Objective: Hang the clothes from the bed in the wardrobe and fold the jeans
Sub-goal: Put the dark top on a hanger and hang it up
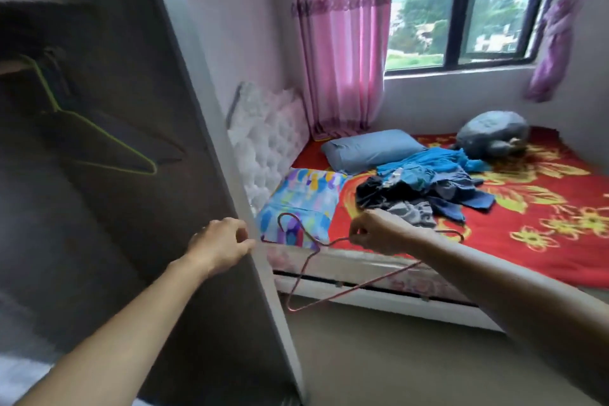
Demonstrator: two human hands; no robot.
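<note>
The clothes (425,188) lie in a loose blue and dark heap on the bed (543,241), just beyond the fingers of the right hand (379,232), none yet hung. Those fingers pinch the top wire of a pink hanger (356,286), which dangles below them, likely brought for the first garment. The left hand (219,245) curls its fingers round the white edge of the wardrobe (263,273), seemingly to steady it. Left of them a green hanger (99,138) hangs inside. The rest is dark and blurred, and I cannot tell which piece is the jeans.
</note>
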